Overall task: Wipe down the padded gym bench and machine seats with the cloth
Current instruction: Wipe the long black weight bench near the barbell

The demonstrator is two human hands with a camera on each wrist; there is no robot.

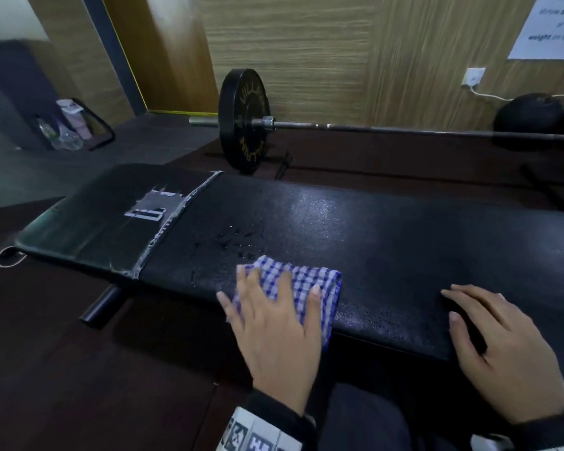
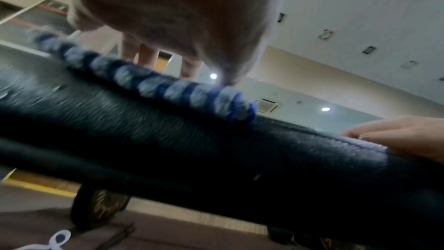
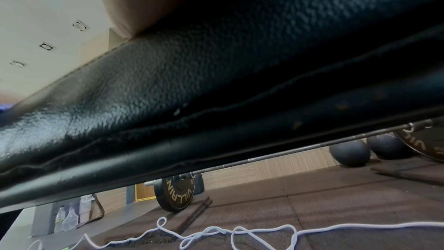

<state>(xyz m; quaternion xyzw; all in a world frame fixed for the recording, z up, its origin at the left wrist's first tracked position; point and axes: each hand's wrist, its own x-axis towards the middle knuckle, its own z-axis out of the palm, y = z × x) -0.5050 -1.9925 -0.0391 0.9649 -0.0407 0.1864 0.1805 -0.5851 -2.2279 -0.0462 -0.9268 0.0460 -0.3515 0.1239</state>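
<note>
A long black padded bench (image 1: 388, 229) runs across the head view, with wet drops on its middle. A folded blue-and-white checked cloth (image 1: 310, 284) lies on its near edge. My left hand (image 1: 274, 307) presses flat on the cloth with straight, spread fingers. My right hand (image 1: 502, 340) rests on the bench's near edge farther right, fingers loosely bent over the pad, holding nothing. From below, the left wrist view shows the cloth (image 2: 168, 87) on the bench (image 2: 192, 140), under my left hand (image 2: 177, 26). The right wrist view shows only the bench (image 3: 216, 83) side and my palm.
A barbell (image 1: 404, 129) with a black weight plate (image 1: 244, 120) lies on the floor behind the bench. Dark medicine balls (image 1: 528, 120) sit by the wood-panelled wall. A rack of spray bottles (image 1: 67, 125) stands at the far left. A white cord (image 3: 240, 233) trails on the floor.
</note>
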